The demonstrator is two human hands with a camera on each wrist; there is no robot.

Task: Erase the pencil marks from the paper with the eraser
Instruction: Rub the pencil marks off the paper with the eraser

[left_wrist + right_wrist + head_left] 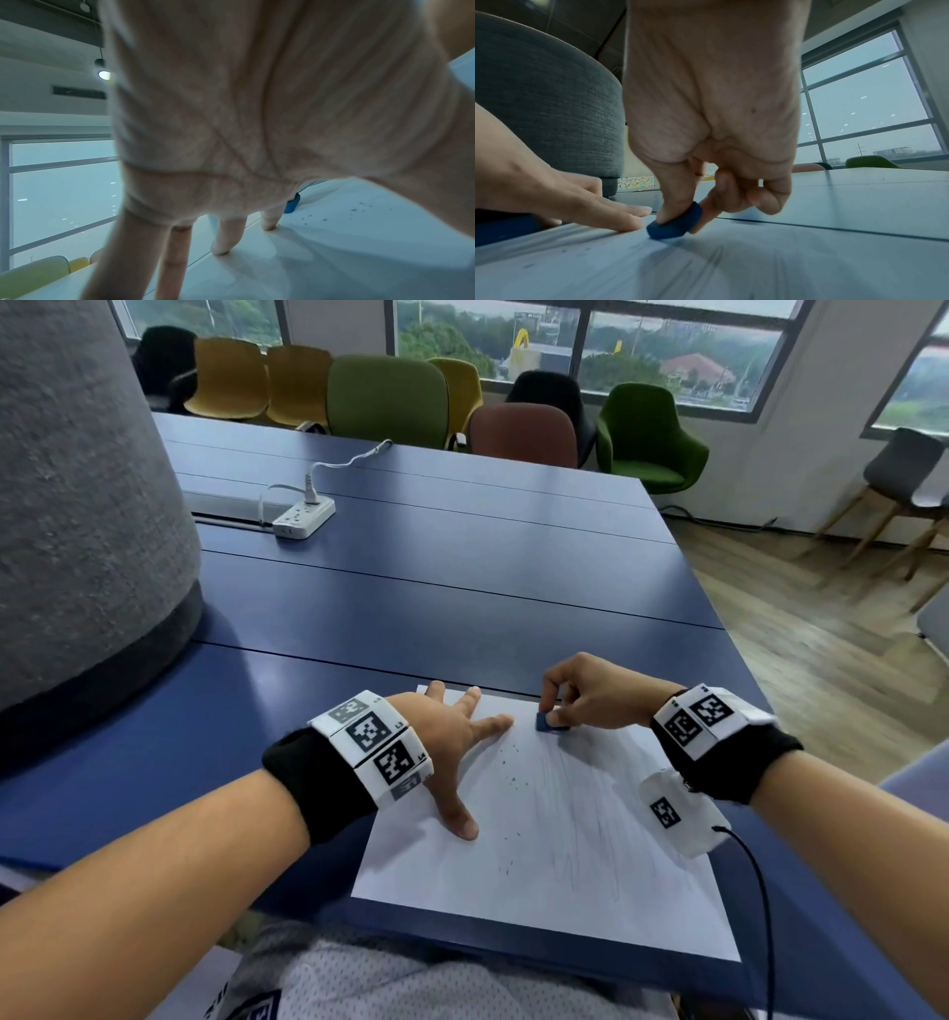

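A white sheet of paper [518, 865] lies on the blue table near its front edge, with faint grey pencil marks [580, 809] down its right half and dark crumbs [508, 762] near its middle. My right hand [560, 706] pinches a small blue eraser [550, 722] between thumb and forefinger and presses it on the paper's far part. In the right wrist view the eraser [675, 222] touches the sheet [706, 270]. My left hand [457, 742] lies flat with fingers spread on the paper's left edge. The left wrist view shows its fingertips [221, 249] on the sheet and the eraser [291, 205] beyond.
A large grey fabric-covered column [77, 505] stands on the left. A white power strip [303, 516] with a cable lies further back on the blue table [436, 567]. Several chairs [390, 397] line the far side below the windows. A black cable [765, 906] hangs from my right wrist.
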